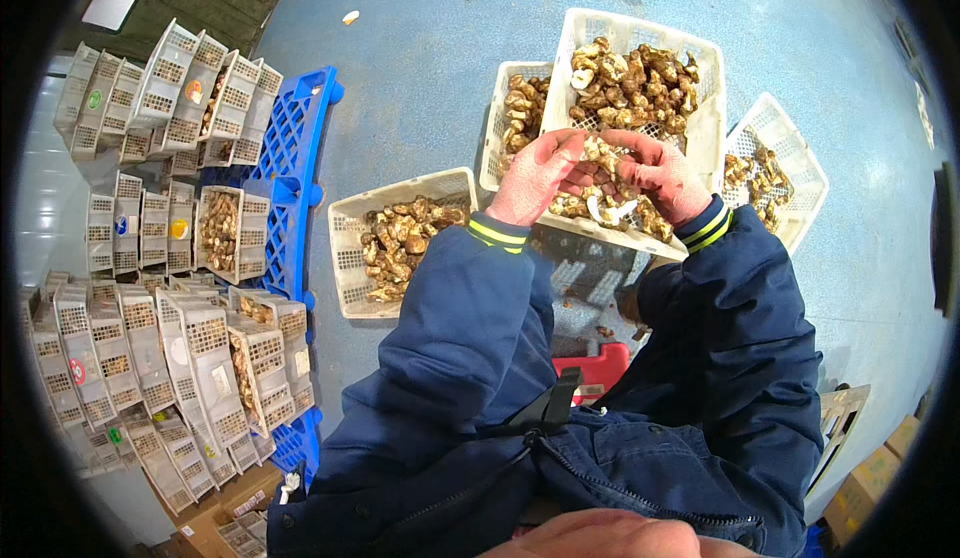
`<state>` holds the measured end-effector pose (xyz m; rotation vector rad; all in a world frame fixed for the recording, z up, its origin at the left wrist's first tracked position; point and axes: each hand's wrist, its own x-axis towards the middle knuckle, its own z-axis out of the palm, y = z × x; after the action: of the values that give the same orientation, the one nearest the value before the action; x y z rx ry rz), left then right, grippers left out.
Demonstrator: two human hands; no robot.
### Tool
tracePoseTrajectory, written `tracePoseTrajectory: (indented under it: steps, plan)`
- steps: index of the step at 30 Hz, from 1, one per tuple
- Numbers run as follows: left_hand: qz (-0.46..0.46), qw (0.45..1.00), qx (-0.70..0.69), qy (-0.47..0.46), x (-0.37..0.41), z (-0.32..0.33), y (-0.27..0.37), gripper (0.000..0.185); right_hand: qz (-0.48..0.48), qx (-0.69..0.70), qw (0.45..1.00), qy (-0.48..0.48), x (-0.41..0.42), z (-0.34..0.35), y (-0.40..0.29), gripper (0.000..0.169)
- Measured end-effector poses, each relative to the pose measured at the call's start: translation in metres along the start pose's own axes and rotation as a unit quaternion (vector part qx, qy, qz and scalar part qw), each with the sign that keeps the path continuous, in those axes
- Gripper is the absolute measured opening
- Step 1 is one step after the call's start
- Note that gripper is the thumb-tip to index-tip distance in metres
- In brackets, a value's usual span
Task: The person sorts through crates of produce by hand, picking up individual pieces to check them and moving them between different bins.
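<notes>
My left hand (534, 180) and my right hand (667, 175) meet above the near half of a white plastic crate (709, 108). Between their fingertips they hold a brown-and-white mushroom (602, 151), apparently a matsutake; the fingers partly hide it. Beneath the hands lie more mushrooms (574, 204) and a split one showing white flesh (613, 214). A heap of brown mushrooms (637, 82) fills the far half of the same crate, whose bottom shows through between the two groups.
Around it are a left crate (349, 250), a partly covered crate (491, 138) and a right crate (806, 175), all holding mushrooms. Stacked crates (202, 348) stand on blue pallets (289, 130) at the left. A red plastic object (611, 363) shows between my legs. Cardboard boxes (862, 494) sit at lower right.
</notes>
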<state>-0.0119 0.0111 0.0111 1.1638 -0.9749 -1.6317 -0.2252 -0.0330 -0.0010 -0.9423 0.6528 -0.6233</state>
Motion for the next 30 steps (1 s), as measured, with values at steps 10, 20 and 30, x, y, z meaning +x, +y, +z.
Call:
tracePoseTrajectory:
  steps: [10, 20, 30]
  plan:
    - [-0.008, 0.999, 0.015, 0.037, 0.0, -0.005, -0.002, 0.048, 0.024, 0.155, 0.985, -0.077, -0.001, 0.005, 0.0, 0.049]
    - [0.013, 1.0, -0.009, 0.013, 0.003, -0.007, -0.006, 0.05, -0.038, -0.004, 0.999, 0.0, 0.002, -0.002, 0.01, 0.055]
    - [0.039, 0.997, -0.066, -0.014, 0.001, -0.005, -0.001, 0.046, -0.093, -0.21, 0.972, 0.053, 0.0, 0.023, -0.005, 0.056]
